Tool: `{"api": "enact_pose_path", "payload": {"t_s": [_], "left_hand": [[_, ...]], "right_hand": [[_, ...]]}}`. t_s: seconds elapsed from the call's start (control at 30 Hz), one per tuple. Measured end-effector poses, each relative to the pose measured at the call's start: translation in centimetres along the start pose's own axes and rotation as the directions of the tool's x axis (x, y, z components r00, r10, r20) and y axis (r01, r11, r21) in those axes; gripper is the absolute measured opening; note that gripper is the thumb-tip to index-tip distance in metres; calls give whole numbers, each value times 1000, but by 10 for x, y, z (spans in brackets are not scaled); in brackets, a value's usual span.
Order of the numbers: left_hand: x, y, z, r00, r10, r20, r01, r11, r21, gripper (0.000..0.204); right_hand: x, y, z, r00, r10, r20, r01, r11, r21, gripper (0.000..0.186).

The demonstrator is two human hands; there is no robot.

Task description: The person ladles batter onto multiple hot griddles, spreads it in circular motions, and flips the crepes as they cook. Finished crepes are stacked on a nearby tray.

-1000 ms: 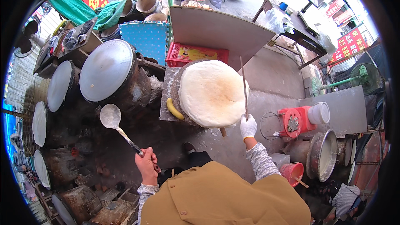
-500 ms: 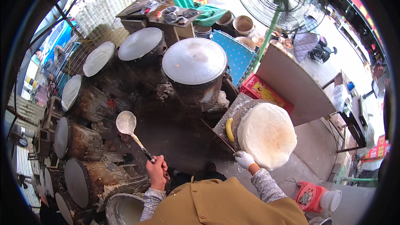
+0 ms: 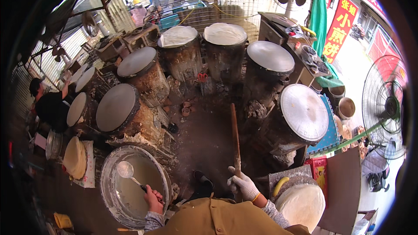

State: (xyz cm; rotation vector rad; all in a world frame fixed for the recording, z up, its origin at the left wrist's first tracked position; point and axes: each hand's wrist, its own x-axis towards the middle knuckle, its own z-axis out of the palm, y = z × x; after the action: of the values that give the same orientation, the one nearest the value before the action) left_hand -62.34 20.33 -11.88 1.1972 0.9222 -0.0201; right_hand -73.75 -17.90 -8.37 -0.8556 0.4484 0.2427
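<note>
My left hand (image 3: 154,199), bare, is closed round the black handle of a ladle (image 3: 125,169). The ladle's pale, batter-coated bowl is over a large round basin (image 3: 106,187) holding whitish batter (image 3: 148,178); whether it touches the batter I cannot tell. In a white glove, my right hand (image 3: 246,188) grips a long flat wooden stick (image 3: 234,135) that points away from me. To the right of that hand lies a thick stack of pale round flatbreads (image 3: 301,204), beside a yellow curved thing like a banana (image 3: 281,186).
Several drum stoves with round griddles (image 3: 115,108) ring me; two far griddles carry pale batter sheets (image 3: 225,33). Another flatbread stack (image 3: 75,159) stands left, near a co-worker in black (image 3: 50,106). A large fan (image 3: 387,106) and a brown board (image 3: 342,178) are at right.
My view has turned left, bringing the basin and more griddles in. The ladle has gone from above the floor to over the basin. The wooden stick now points forward, its flat side showing.
</note>
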Motion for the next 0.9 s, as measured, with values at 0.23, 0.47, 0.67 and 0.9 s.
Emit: {"api": "enact_pose_path", "payload": {"t_s": [0.23, 0.47, 0.67, 0.9], "left_hand": [[38, -50, -83, 950, -280, -136, 233, 930, -285, 44], [108, -75, -73, 907, -420, -36, 337, 774, -537, 51], [155, -23, -5, 815, -571, 97, 471, 555, -686, 52], [203, -17, -3, 839, -543, 21, 416, 616, -669, 52]], "right_hand": [[37, 17, 34, 964, 246, 97, -137, 778, -614, 49], [124, -78, 93, 995, 36, 93, 0, 934, -358, 28], [189, -114, 115, 990, 3, -139, -62, 904, -424, 21], [324, -171, 132, 928, -202, -313, 27, 874, -485, 26]]}}
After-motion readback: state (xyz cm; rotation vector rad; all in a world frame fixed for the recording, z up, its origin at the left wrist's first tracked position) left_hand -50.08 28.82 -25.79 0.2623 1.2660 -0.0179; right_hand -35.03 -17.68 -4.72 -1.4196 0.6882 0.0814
